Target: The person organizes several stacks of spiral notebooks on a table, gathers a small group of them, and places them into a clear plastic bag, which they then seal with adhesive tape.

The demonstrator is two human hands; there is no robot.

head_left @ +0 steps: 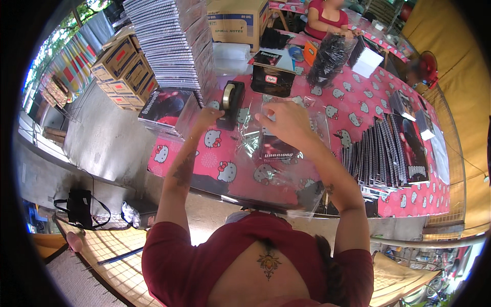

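Note:
On the pink cartoon-print tablecloth in front of me lies a dark-covered notebook (279, 147) under a clear plastic wrapper (245, 148). My right hand (290, 123) is above its far part, fingers curled and thumb turned left; whatever is between them is too small to make out. My left hand (208, 118) is closed at the near left end of a black tape dispenser (234, 105), which carries a roll of tape. Its fingertips touch that end, and I cannot tell whether they pinch a strip of tape.
A tall stack of spiral notebooks (169, 46) rises at the left, beside a lower wrapped pile (166, 110). Fanned notebooks (378, 153) cover the right side. Farther back are a black plastic bundle (330, 59), a carton (235, 30) and a seated person (327, 20).

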